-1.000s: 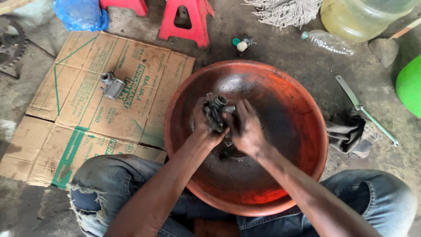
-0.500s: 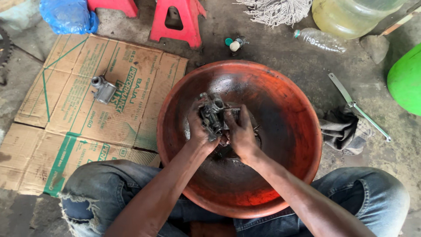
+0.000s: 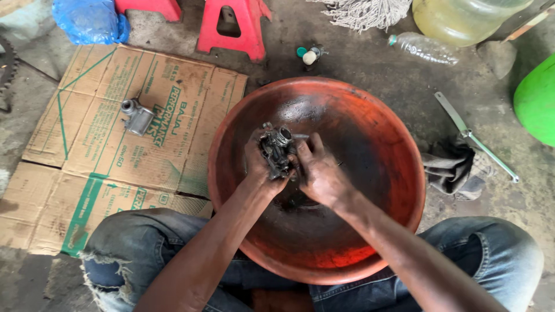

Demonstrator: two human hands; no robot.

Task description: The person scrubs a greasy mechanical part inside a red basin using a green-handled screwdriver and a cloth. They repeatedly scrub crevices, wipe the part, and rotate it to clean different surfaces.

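Observation:
A dirty metal carburetor body (image 3: 276, 149) is held over a large orange-red basin (image 3: 381, 173) with dark liquid at its bottom. My left hand (image 3: 258, 167) grips the part from the left side. My right hand (image 3: 319, 171) presses against its right side, fingers curled onto it. Both hands are grimy and wet. The basin sits between my knees in torn blue jeans (image 3: 124, 257).
A flattened cardboard sheet (image 3: 92, 150) lies to the left with a small grey metal part (image 3: 136, 116) on it. Red stands (image 3: 231, 29), a blue bag (image 3: 87, 20), a plastic bottle (image 3: 422, 49), a yellowish jug (image 3: 462, 17), a rag (image 3: 454, 170), a long wrench (image 3: 474, 138) and a green tub (image 3: 537, 98) surround the basin.
My hands have shifted slightly on the carburetor body, turning it a little over the basin. The camera view has drifted a bit; nothing else has moved.

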